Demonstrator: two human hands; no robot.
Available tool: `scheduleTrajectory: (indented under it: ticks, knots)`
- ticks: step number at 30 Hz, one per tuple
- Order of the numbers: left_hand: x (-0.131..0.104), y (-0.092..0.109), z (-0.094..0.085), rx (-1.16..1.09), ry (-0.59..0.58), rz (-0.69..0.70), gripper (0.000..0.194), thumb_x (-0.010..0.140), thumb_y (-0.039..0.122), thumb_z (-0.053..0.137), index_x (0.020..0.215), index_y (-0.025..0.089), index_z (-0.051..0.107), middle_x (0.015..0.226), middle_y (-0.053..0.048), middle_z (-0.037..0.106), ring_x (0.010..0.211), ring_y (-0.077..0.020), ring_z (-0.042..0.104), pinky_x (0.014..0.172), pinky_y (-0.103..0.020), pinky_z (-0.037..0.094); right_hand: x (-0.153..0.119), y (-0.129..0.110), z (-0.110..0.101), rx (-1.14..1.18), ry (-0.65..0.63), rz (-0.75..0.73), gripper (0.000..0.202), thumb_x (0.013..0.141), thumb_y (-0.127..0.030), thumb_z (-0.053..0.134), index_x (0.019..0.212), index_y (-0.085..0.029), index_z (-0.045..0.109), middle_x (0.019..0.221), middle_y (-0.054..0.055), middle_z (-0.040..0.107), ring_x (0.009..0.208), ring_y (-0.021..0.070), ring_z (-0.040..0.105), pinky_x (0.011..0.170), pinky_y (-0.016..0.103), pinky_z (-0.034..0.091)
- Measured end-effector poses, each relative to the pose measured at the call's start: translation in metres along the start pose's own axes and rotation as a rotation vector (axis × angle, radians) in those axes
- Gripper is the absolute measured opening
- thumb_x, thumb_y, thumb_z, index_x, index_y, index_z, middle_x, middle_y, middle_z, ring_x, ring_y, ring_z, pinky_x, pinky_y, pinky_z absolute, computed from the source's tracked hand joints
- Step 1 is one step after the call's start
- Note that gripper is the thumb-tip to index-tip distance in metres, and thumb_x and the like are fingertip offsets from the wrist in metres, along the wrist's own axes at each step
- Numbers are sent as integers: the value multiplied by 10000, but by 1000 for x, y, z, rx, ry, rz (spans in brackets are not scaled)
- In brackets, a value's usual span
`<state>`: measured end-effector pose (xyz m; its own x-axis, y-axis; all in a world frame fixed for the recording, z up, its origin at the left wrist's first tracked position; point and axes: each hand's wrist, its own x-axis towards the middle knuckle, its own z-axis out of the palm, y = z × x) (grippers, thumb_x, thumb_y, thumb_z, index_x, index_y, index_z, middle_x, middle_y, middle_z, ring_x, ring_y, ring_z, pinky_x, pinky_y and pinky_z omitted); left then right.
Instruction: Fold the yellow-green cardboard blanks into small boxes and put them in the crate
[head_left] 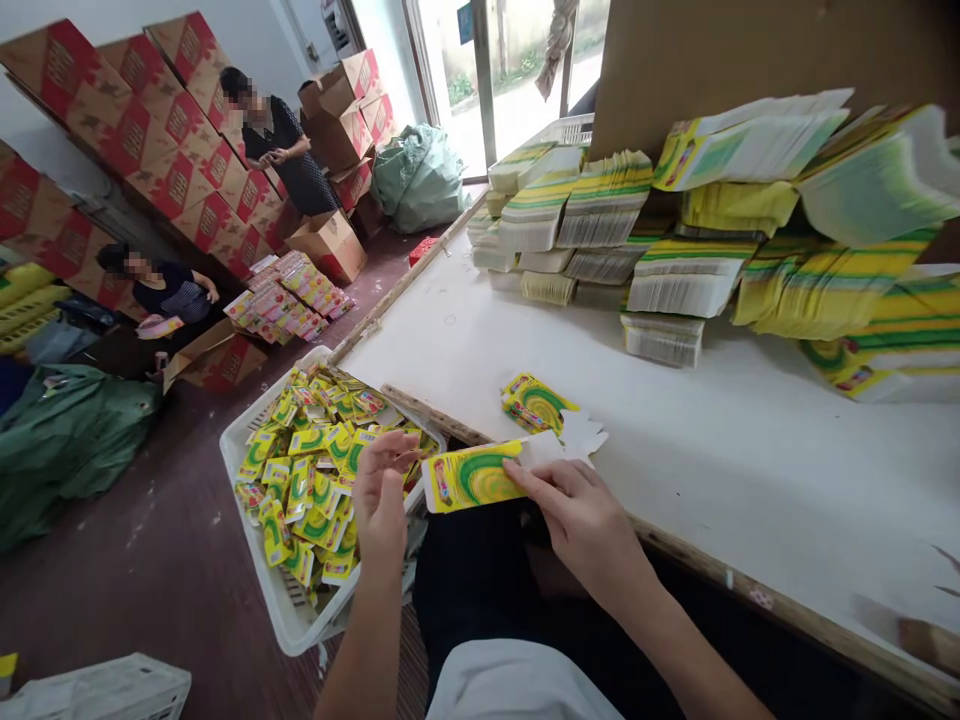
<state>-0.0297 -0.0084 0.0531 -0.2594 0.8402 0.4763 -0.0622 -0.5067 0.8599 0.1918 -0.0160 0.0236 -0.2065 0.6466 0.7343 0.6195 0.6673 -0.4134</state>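
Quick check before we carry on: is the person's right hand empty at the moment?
No, the right hand holds a yellow-and-green carton toward its white end.

From where I stand I can't read the small print on the yellow carton (474, 480), and some digits of the right hand (589, 515) are out of sight beneath it. The left hand (381, 495) and its forearm hide part of the white basket (259, 565). The rightmost carton stack (892, 330) is smeared and runs out of view, and the white crate (112, 690) is cut off low on the left.
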Motion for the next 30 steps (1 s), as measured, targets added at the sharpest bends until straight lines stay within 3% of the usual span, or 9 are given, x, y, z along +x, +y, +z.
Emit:
scheduleTrajectory:
  ticks: [3, 5, 7, 10, 13, 20, 24, 27, 30]
  knots:
    - [-4, 24, 1, 404, -367, 145, 601, 823, 488, 745, 1348, 250, 573, 1305, -115, 618, 1240, -292, 575, 1072, -445, 470, 5, -6, -5, -85, -65, -142, 323, 988, -82, 455, 1215, -142, 677, 887, 71, 666, 823, 207, 550, 745, 344, 495]
    - [-8, 25, 11, 629, -608, 82, 874, 712, 438, 854, 1461, 256, 442, 1407, -131, 550, 1306, -324, 522, 1115, -488, 435, 5, -13, -5, -54, -118, -214, 289, 1008, -166, 465, 1204, -134, 675, 875, 70, 672, 803, 206, 553, 721, 347, 485]
    - [-10, 14, 23, 722, -744, -23, 924, 687, 337, 868, 1473, 236, 392, 1381, -140, 556, 1254, -319, 563, 1065, -482, 484, 3, -18, -4, -18, -127, -229, 282, 1013, -184, 468, 1205, -161, 672, 906, 67, 679, 840, 207, 573, 757, 353, 485]
    - [-12, -8, 33, 748, -712, -134, 734, 723, 269, 806, 1364, 207, 453, 1259, -116, 604, 1123, -289, 632, 970, -454, 539, -5, -14, -1, 16, 23, -57, 398, 985, -215, 550, 1383, -221, 565, 1172, 114, 648, 1095, 259, 578, 941, 426, 483]
    - [-18, -21, 36, 749, -617, -94, 704, 736, 343, 803, 1321, 215, 434, 1234, -99, 603, 1105, -281, 633, 935, -442, 545, -14, -3, 9, 192, 132, 248, 693, 935, -355, 642, 1553, -246, 347, 1424, 161, 518, 1316, 314, 491, 1079, 528, 445]
    - [-36, -32, 43, 704, -575, 76, 637, 689, 234, 760, 1213, 235, 398, 1151, -78, 609, 953, -246, 662, 798, -370, 546, -7, -1, 35, 1101, -196, 801, 559, 886, -555, 649, 1367, -274, 609, 1404, 95, 622, 1301, 304, 584, 1134, 520, 449]
    - [-32, -35, 43, 696, -644, 84, 441, 695, 198, 702, 1057, 240, 453, 985, -35, 599, 895, -225, 643, 770, -333, 518, -7, 3, 41, 1227, -306, 837, 702, 796, -647, 713, 1397, -312, 577, 1456, 67, 580, 1342, 304, 553, 1156, 532, 420]
    - [-28, -38, 41, 679, -712, 3, 361, 718, 213, 683, 992, 239, 449, 918, -8, 574, 800, -189, 616, 709, -301, 490, -11, 6, 40, 1061, -299, 772, 838, 817, -734, 620, 1502, -279, 459, 1543, 94, 473, 1421, 308, 459, 1186, 530, 372]
    - [-28, -43, 41, 630, -748, -62, 442, 730, 229, 693, 1080, 230, 423, 952, -18, 571, 763, -171, 603, 665, -281, 477, -11, 1, 32, 840, -281, 597, 820, 902, -632, 586, 1567, -219, 345, 1573, 128, 420, 1461, 293, 400, 1213, 500, 329]
